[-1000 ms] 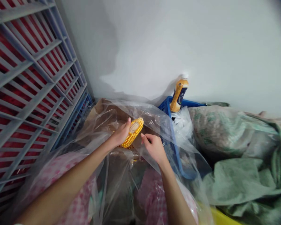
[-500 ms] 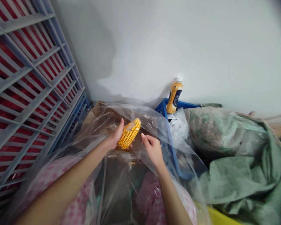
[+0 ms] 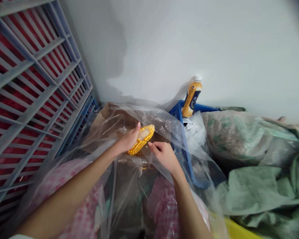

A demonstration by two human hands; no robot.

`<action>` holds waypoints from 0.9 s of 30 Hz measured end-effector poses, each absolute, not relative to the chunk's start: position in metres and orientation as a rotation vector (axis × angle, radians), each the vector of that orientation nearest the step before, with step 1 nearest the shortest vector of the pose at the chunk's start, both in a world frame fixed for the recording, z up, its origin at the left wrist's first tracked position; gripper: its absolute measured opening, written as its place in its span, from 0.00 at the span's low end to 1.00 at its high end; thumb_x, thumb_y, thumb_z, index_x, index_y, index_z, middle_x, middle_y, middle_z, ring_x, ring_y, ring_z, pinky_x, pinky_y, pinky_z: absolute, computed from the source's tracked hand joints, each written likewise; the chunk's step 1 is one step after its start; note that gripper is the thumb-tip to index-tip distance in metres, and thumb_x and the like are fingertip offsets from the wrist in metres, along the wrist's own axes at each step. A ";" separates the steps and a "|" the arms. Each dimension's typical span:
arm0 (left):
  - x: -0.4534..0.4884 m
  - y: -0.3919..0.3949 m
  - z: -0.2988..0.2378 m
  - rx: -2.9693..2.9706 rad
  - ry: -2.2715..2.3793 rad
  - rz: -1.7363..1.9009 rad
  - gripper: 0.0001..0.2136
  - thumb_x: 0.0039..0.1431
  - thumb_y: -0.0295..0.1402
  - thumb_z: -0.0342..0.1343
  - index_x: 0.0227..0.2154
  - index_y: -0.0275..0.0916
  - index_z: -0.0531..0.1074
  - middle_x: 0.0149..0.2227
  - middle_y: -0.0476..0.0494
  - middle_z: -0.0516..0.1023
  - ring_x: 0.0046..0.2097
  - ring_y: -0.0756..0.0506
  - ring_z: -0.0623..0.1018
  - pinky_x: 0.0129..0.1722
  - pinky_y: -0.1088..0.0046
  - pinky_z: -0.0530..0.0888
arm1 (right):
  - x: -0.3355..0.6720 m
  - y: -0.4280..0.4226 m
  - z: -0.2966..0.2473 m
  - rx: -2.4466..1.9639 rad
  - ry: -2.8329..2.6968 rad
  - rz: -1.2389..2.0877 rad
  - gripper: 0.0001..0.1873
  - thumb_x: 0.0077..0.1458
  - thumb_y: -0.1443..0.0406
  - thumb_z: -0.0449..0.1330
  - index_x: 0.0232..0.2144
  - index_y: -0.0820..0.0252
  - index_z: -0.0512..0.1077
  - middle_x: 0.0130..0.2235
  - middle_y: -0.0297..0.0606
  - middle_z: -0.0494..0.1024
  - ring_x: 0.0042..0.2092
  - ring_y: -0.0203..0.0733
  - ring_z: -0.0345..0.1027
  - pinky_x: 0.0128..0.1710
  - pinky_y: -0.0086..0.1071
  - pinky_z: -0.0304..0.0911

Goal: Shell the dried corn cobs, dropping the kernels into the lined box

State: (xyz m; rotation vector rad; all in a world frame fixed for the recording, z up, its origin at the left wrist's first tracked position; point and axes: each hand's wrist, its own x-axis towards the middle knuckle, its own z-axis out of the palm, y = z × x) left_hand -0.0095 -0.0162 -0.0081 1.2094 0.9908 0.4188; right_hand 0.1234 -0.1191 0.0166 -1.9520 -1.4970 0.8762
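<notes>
My left hand [image 3: 128,140] is wrapped round a yellow corn cob [image 3: 142,138], thumb on top, with a patch of bare white cob showing near the tip. Just right of the cob, my right hand [image 3: 164,155] has its fingers curled in; what they hold, if anything, I cannot make out. Both hands are over a brown cardboard box [image 3: 107,117] lined with clear plastic sheeting [image 3: 161,123]. A few loose kernels lie under the cob.
A grey-blue slatted crate wall [image 3: 32,86] with red behind it stands at the left. A blue plastic crate [image 3: 179,114] with an orange bottle [image 3: 192,97] stands by the white wall. Green woven sacks [image 3: 246,162] pile up at right. Pink checked cloth [image 3: 161,212] lies under the plastic.
The cob has tilted flatter in my left hand, the bare patch now facing up. My right hand stays curled beside it. The view has shifted slightly.
</notes>
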 end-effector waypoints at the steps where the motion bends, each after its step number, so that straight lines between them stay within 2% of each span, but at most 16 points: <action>1: -0.008 -0.018 -0.008 1.184 1.006 0.387 0.30 0.53 0.57 0.38 0.31 0.35 0.74 0.28 0.40 0.77 0.34 0.41 0.76 0.32 0.69 0.70 | 0.122 -0.118 0.015 -1.963 -1.497 0.854 0.24 0.55 0.55 0.48 0.14 0.63 0.59 0.16 0.29 0.56 0.21 0.28 0.47 0.23 0.26 0.42; 4: -0.004 -0.023 -0.007 0.877 0.941 0.248 0.33 0.53 0.58 0.31 0.34 0.36 0.73 0.23 0.40 0.75 0.22 0.44 0.73 0.22 0.69 0.70 | 0.118 -0.116 0.012 -1.908 -1.384 0.787 0.24 0.56 0.54 0.46 0.15 0.63 0.60 0.17 0.29 0.57 0.22 0.29 0.48 0.24 0.26 0.44; 7: -0.001 -0.025 -0.003 0.640 0.838 0.160 0.33 0.53 0.58 0.29 0.42 0.37 0.69 0.23 0.41 0.75 0.18 0.45 0.72 0.17 0.69 0.69 | 0.118 -0.116 0.012 -1.842 -1.257 0.810 0.25 0.56 0.52 0.45 0.16 0.63 0.60 0.18 0.30 0.58 0.23 0.30 0.49 0.24 0.25 0.45; 12: -0.004 -0.017 0.006 0.693 0.935 0.300 0.34 0.54 0.57 0.28 0.46 0.38 0.66 0.25 0.40 0.76 0.20 0.45 0.73 0.17 0.71 0.68 | 0.126 -0.122 0.018 -1.897 -1.321 0.827 0.25 0.55 0.51 0.47 0.15 0.63 0.59 0.17 0.29 0.56 0.22 0.30 0.49 0.24 0.26 0.45; 16: -0.005 -0.014 0.010 0.803 0.949 0.341 0.32 0.55 0.57 0.31 0.48 0.41 0.67 0.26 0.42 0.76 0.22 0.44 0.74 0.20 0.70 0.68 | 0.126 -0.125 0.020 -1.935 -1.404 0.872 0.25 0.55 0.52 0.48 0.14 0.63 0.59 0.16 0.29 0.55 0.21 0.29 0.47 0.23 0.26 0.43; 20: -0.005 -0.017 0.008 0.868 0.964 0.319 0.34 0.53 0.58 0.31 0.45 0.39 0.70 0.20 0.43 0.73 0.19 0.44 0.71 0.20 0.68 0.68 | 0.122 -0.124 0.019 -1.924 -1.422 0.909 0.25 0.55 0.53 0.48 0.14 0.63 0.59 0.16 0.28 0.55 0.21 0.29 0.47 0.23 0.26 0.43; 27: -0.005 -0.018 0.002 0.768 0.963 0.254 0.36 0.52 0.60 0.29 0.42 0.38 0.71 0.19 0.42 0.73 0.17 0.45 0.70 0.18 0.70 0.65 | 0.119 -0.124 0.015 -1.944 -1.483 0.804 0.25 0.56 0.54 0.45 0.14 0.62 0.57 0.17 0.29 0.55 0.21 0.29 0.46 0.23 0.27 0.42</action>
